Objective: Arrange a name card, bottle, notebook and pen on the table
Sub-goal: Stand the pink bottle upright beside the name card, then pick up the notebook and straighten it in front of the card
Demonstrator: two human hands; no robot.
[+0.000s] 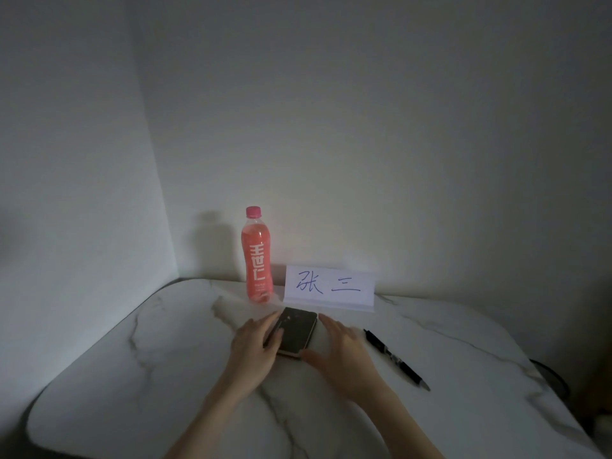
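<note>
The room is dim, so fine detail is hard to read. We cannot make out the marks on the notebook (pixel 295 330) cover, and its left edge and near-right corner are hidden under the 2 hands. The forearms are cut off by the bottom edge. A dark round object (pixel 549 376) past the right table edge is too dark to identify.

The table (pixel 132 376) is white marble-patterned stone with grey veins and rounded corners, set into a corner of plain walls. The bottle (pixel 257 256) is clear plastic with pink liquid, a pink cap and white characters on its label; it stands upright at the back. Just right of it stands the card (pixel 329 286), folded white paper with blue handwritten characters facing us. The notebook is small, dark-covered, with rounded corners and pale page edges, and lies flat in front of the card. Its long axis runs front to back, tilted slightly to the right at the far end.

The pen (pixel 395 359) is black with a metal tip. It lies flat to the right of the notebook, apart from it, on a diagonal with the tip toward the near right.

The left hand (pixel 255 349) has loosely spread fingers resting on the notebook's left edge. The right hand (pixel 341 346) lies open, fingers extended, alongside the right edge, thumb at the near corner. Neither hand closes around it.
</note>
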